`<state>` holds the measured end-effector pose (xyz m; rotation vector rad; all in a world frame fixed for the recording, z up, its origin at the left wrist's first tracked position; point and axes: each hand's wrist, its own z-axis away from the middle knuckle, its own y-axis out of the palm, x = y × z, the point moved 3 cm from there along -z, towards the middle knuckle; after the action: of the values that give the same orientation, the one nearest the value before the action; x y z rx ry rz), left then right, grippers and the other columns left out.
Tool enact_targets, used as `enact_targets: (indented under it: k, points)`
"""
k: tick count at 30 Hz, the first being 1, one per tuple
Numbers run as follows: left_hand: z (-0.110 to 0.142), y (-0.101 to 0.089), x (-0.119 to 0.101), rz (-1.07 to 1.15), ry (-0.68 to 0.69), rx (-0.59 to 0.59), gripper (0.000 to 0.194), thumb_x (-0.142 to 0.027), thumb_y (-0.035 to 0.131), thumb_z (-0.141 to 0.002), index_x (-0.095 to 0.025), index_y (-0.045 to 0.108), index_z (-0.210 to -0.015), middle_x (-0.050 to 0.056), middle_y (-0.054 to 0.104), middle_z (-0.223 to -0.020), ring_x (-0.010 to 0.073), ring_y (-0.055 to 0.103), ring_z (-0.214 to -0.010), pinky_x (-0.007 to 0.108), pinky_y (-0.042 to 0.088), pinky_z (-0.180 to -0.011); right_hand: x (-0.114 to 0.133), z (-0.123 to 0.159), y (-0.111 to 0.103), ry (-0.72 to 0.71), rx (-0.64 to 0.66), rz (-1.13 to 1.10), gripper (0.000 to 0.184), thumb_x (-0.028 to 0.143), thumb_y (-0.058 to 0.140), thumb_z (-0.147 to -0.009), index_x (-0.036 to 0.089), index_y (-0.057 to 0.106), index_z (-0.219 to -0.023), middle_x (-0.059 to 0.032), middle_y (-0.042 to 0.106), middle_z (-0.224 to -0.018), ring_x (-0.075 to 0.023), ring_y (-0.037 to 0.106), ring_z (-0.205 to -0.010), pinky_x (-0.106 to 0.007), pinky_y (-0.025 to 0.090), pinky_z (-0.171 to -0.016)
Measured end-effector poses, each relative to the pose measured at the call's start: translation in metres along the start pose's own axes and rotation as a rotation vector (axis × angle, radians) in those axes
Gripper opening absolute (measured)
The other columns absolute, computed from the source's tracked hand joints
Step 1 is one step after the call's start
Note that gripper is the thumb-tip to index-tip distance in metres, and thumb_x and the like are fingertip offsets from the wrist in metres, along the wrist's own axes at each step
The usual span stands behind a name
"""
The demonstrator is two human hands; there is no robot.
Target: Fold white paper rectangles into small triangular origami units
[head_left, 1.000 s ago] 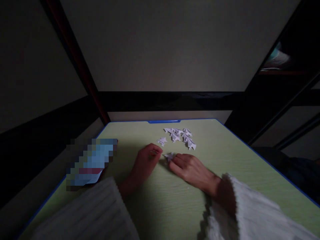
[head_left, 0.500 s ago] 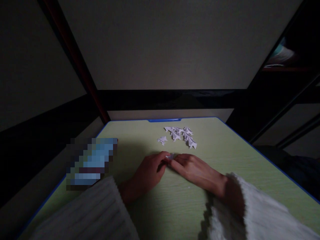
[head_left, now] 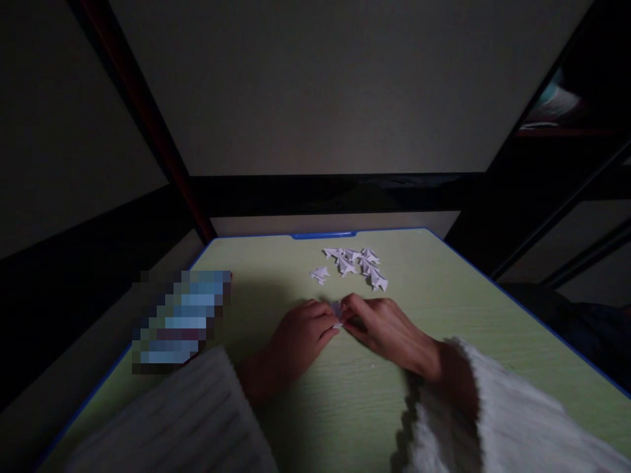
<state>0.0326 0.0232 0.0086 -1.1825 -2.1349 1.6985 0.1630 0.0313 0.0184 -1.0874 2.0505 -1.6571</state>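
Observation:
A small piece of folded white paper point(head_left: 336, 307) is pinched between my two hands, low over the table. My left hand point(head_left: 306, 332) grips its left side with thumb and fingers closed. On the right side, the fingertips of my right hand point(head_left: 378, 322) are closed on the same paper. Much of the paper is hidden behind the fingers, so its full shape cannot be made out. Just beyond the hands lie several folded white paper figures point(head_left: 346, 264) in a loose cluster. One paper figure point(head_left: 319, 274) sits a little apart on the left.
The pale green table point(head_left: 315, 420) has a blue edge and a blue handle-like strip point(head_left: 324, 235) at the back. A blurred-out flat object point(head_left: 185, 318) with a bluish surface lies at the left. Behind the table stands a panelled wall or cabinet point(head_left: 335, 92).
Both hands have shifted their grip on the paper. The left fingers now reach over it, and the right thumb and fingers have drawn up into a pinch. The paper figures have stayed put.

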Motion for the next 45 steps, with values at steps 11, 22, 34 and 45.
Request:
enact_targets:
  k: [11, 22, 34, 45]
  points:
    - [-0.007, 0.0, -0.006, -0.094, -0.029, 0.032, 0.023, -0.009, 0.038, -0.078, -0.015, 0.057, -0.067, 0.005, 0.053, -0.073, 0.017, 0.046, -0.074, 0.028, 0.038, -0.066, 0.001, -0.004, -0.004, 0.022, 0.016, -0.264, 0.007, 0.015, 0.04, -0.078, 0.017, 0.04, -0.085, -0.0031, 0.058, -0.069, -0.0136, 0.053, -0.057, -0.023, 0.036, -0.05]
    - [-0.016, -0.002, 0.007, 0.271, -0.128, -0.035, 0.024, -0.008, 0.042, -0.07, -0.015, 0.058, -0.053, 0.003, 0.057, -0.063, 0.0132, 0.051, -0.063, 0.023, 0.038, -0.061, -0.002, -0.009, -0.002, 0.007, 0.014, -0.375, 0.011, 0.012, 0.041, -0.077, 0.018, 0.037, -0.085, -0.0017, 0.056, -0.071, -0.0127, 0.052, -0.062, -0.022, 0.037, -0.054]
    - [-0.021, -0.001, 0.014, 0.289, -0.219, -0.062, 0.018, -0.009, 0.044, -0.066, -0.014, 0.058, -0.056, 0.003, 0.058, -0.061, 0.0132, 0.051, -0.06, 0.022, 0.038, -0.058, -0.007, -0.019, -0.001, 0.1, -0.04, -0.501, 0.019, 0.004, 0.046, -0.069, 0.017, 0.038, -0.079, 0.0001, 0.054, -0.067, -0.0113, 0.052, -0.059, -0.021, 0.037, -0.053]
    - [-0.018, 0.003, 0.022, 0.374, -0.276, -0.076, 0.013, -0.013, 0.047, -0.066, -0.013, 0.059, -0.061, 0.003, 0.06, -0.059, 0.0124, 0.053, -0.055, 0.021, 0.039, -0.053, -0.016, -0.02, 0.007, 0.138, -0.026, -0.597, 0.021, 0.001, 0.046, -0.065, 0.017, 0.04, -0.077, 0.0004, 0.056, -0.067, -0.0109, 0.054, -0.06, -0.021, 0.04, -0.054]
